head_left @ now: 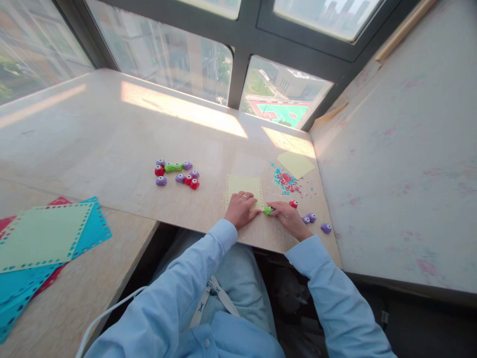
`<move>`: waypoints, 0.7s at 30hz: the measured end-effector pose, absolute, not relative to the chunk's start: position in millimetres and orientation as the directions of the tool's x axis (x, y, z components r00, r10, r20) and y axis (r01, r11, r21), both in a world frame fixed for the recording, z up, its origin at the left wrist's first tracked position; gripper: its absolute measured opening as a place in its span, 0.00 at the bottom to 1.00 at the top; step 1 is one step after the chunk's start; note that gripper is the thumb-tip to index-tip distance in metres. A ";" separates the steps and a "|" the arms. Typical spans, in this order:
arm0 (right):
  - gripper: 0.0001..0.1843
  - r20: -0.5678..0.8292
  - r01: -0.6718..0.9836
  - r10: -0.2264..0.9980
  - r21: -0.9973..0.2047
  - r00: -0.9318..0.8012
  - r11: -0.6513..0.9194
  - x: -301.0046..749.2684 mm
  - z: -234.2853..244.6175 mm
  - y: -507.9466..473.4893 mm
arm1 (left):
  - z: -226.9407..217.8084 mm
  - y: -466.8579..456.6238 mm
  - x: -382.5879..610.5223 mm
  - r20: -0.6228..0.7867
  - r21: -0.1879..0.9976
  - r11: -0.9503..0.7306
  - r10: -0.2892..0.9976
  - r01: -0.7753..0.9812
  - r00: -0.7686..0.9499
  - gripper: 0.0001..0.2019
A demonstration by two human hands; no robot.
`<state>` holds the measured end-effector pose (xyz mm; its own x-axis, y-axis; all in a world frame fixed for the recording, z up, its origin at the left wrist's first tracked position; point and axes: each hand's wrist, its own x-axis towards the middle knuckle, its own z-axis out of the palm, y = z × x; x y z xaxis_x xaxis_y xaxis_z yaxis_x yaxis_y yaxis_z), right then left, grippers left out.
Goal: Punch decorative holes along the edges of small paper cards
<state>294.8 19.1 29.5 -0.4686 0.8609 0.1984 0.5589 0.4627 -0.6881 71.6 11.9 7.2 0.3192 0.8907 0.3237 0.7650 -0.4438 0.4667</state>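
Note:
A pale yellow sheet of paper (244,184) lies on the sill in front of me, with small holes punched along its side edges. My left hand (241,208) rests flat on its lower part, fingers stretched out, a ring on one finger. At the sheet's right edge, near the lower corner, sits a green craft punch (268,210). My right hand (288,218) grips this punch, its fingers partly covering it. Just beyond and beside that hand are a red punch (293,204) and several purple punches (311,218).
Red and blue paper bits (286,181) are scattered near a plain yellow sheet (297,163) by the right wall (395,164). More coloured punches (173,167) stand in the middle left. Punched yellow, blue and red sheets (44,236) are stacked at left. Windows (167,54) border the sill.

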 end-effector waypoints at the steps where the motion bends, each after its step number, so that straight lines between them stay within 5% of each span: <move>1: 0.17 0.199 0.563 0.860 -0.683 -0.471 0.466 294.5 30.2 18.9 | 7.0 11.9 71.7 0.326 0.467 -0.444 0.890 0.765 0.319 0.15; 21: 0.15 0.202 0.641 0.850 -0.578 -0.486 0.505 291.0 32.4 23.0 | 7.6 14.0 70.2 0.329 0.601 -0.388 0.917 0.698 0.226 0.12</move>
<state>291.0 23.0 32.4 -0.4863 0.8500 0.2024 0.6413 0.5046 -0.5780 70.2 14.0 7.6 0.2265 0.9167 0.3292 0.6984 -0.3884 0.6011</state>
